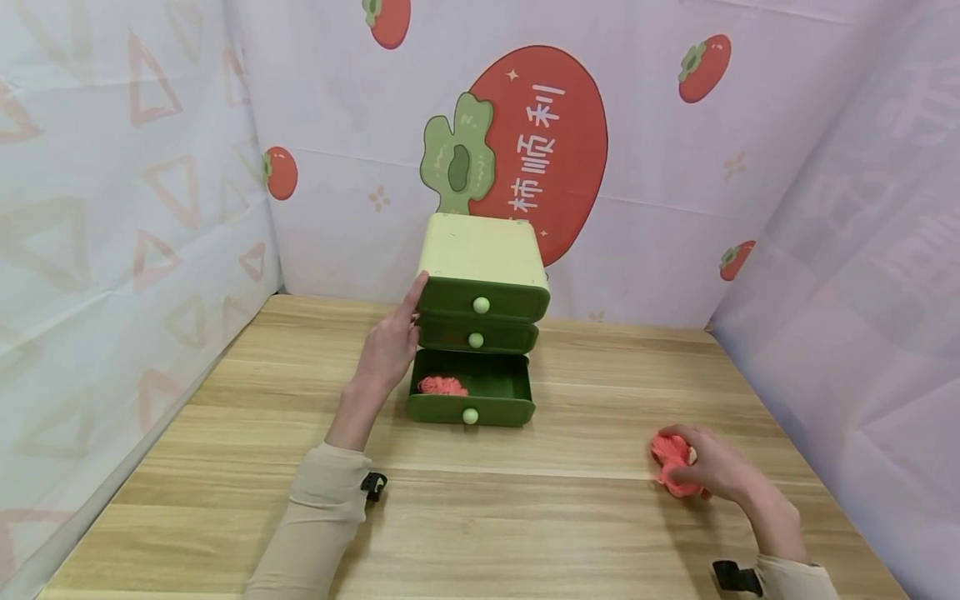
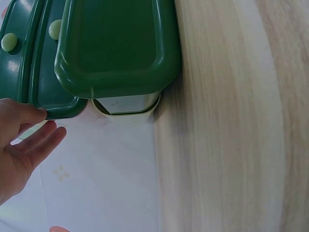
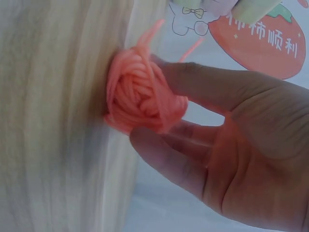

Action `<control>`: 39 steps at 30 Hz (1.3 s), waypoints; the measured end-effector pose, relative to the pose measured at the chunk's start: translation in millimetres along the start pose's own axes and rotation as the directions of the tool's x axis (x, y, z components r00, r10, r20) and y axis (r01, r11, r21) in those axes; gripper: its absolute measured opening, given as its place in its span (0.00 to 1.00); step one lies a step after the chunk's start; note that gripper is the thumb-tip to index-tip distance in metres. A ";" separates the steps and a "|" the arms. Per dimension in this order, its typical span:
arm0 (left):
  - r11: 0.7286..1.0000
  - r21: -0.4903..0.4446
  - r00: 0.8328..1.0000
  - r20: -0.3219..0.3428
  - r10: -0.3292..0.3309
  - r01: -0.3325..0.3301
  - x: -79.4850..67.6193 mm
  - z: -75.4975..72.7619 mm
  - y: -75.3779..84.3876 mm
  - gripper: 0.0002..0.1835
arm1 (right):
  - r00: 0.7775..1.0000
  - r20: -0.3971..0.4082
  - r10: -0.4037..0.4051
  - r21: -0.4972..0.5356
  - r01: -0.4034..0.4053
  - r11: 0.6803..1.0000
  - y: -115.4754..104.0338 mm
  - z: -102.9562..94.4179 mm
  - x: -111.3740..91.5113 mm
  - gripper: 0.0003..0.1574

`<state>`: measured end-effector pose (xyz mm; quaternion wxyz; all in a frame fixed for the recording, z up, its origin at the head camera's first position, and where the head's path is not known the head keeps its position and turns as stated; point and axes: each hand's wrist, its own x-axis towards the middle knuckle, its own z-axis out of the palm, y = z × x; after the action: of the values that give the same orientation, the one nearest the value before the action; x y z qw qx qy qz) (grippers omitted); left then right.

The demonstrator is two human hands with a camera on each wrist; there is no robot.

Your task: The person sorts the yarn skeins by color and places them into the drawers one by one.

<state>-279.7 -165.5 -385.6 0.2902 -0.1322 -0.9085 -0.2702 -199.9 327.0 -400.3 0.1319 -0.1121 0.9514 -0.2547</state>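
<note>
I am sitting at a light wooden table (image 1: 525, 517) closed in on three sides by pale printed cloth: faint triangles to my left, and a backdrop (image 1: 540, 142) ahead carrying a big red persimmon with white characters and smaller persimmons scattered round it. Against that backdrop a small drawer cabinet (image 1: 482, 250) is standing, cream on top, with three dark green drawers, each with a pale round knob. The bottom drawer (image 1: 471, 400) is standing pulled out toward me, and a bundle of salmon yarn (image 1: 442, 385) is lying in its left half. My left hand (image 1: 390, 350) is resting flat against the cabinet's left side, fingers straight and pointing up, the fingertips touching the edge of the top drawer (image 1: 483, 300). My right hand (image 1: 708, 471) is working well apart from it, far out on the right of the table, where my thumb and fingers are curling round a small ball of salmon-pink yarn (image 3: 142, 92) and holding it against the tabletop. The ball is roundish, so I cannot tell a long axis; a loose strand is sticking out of it, away from my palm.
</note>
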 end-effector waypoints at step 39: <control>1.000 0.000 1.000 0.017 -0.003 0.003 0.4 -3.1 1.5 0.54 | 0.942 -0.179 -0.284 -0.248 0.236 0.940 -63.1 5.7 34.5 0.21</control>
<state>-278.0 -166.0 -382.6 0.2819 -0.1331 -0.9111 -0.2696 -221.3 261.4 -379.2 -0.0184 -0.2237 0.9591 -0.1722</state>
